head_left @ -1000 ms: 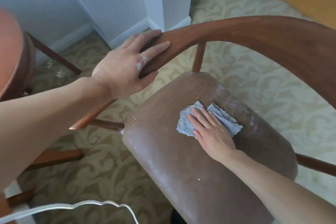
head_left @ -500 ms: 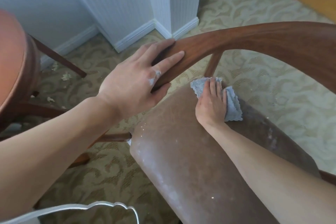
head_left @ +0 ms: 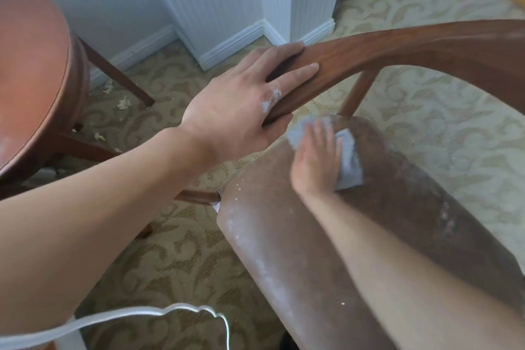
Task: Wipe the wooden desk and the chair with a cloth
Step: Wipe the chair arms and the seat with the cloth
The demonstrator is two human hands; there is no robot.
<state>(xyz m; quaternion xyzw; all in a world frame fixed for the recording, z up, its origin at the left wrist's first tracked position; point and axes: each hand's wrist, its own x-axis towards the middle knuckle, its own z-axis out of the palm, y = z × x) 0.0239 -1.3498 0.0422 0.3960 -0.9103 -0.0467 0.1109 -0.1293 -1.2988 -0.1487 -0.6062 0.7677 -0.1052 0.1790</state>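
Your right hand [head_left: 315,162], fingers flat and together, presses a grey-blue cloth [head_left: 348,162] onto the far corner of the chair seat [head_left: 298,236], just below a back spindle. Your left hand [head_left: 241,111] grips the curved wooden rail [head_left: 397,51], fingers spread over it, thumb underneath.

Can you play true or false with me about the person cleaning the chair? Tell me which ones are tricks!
1. The right hand presses a grey cloth on the brown seat. True.
2. The left hand is holding a spray bottle. False: it grips the chair's curved wooden armrest.
3. The seat has white dusty marks near its edge. True.
4. The floor is bare wood under the chair. False: a patterned carpet lies there.
5. The cloth is bright red. False: it is grey.
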